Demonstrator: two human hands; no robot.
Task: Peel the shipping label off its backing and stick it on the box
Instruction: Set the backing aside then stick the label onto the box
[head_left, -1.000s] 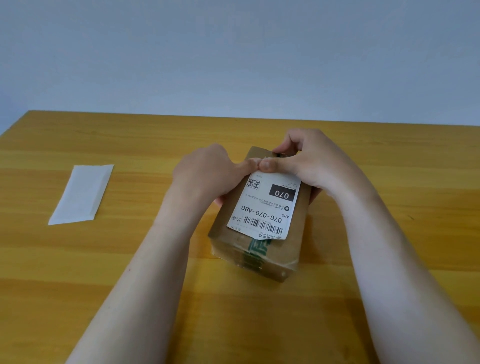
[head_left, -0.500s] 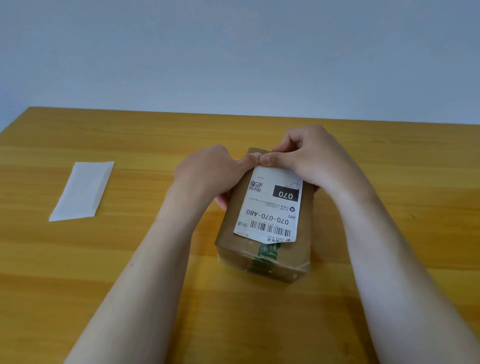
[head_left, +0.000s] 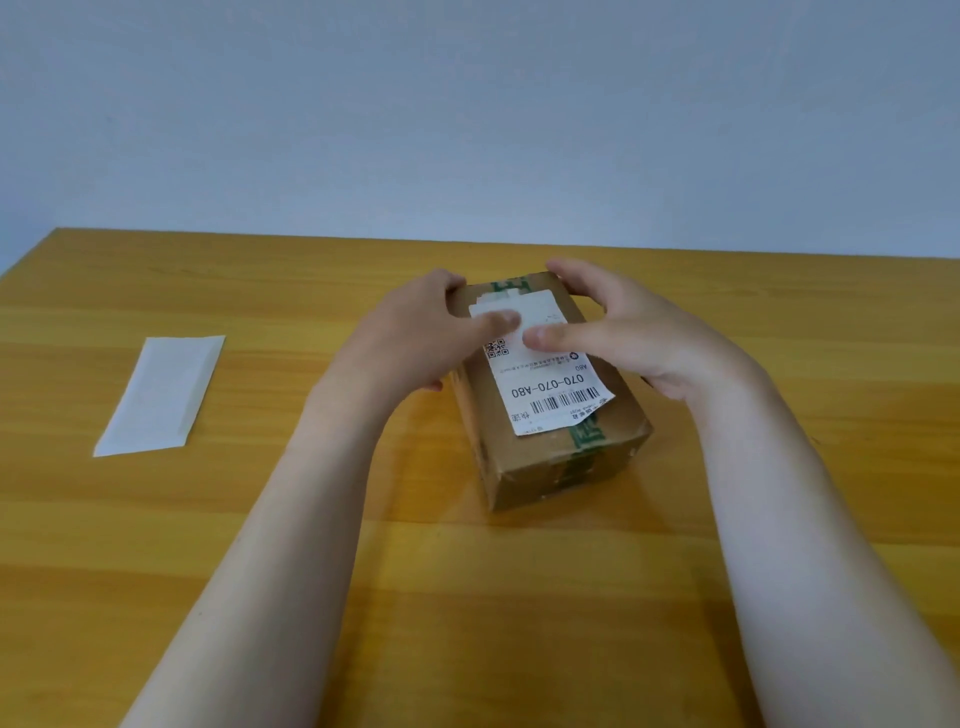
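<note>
A brown cardboard box (head_left: 618, 439) with green tape stands mid-table, turned slightly askew. The white shipping label (head_left: 550, 387) with barcode and "070-070-A80" lies on the box's top face; its near right corner curls up a little. My left hand (head_left: 415, 338) cups the box's left far side, thumb pressing on the label's far half. My right hand (head_left: 618, 332) wraps the right far side, its thumb also pressing the label beside the QR code. The empty white backing sheet (head_left: 161, 395) lies flat on the table at the left.
The wooden table (head_left: 260, 545) runs to a far edge below a plain pale blue wall (head_left: 467, 104). My forearms reach in from the bottom of the view.
Both hands stopped pinching the label's far edge and spread over the box's sides, thumbs now pressing on the label. The box has rotated and the label lies flatter on it.
</note>
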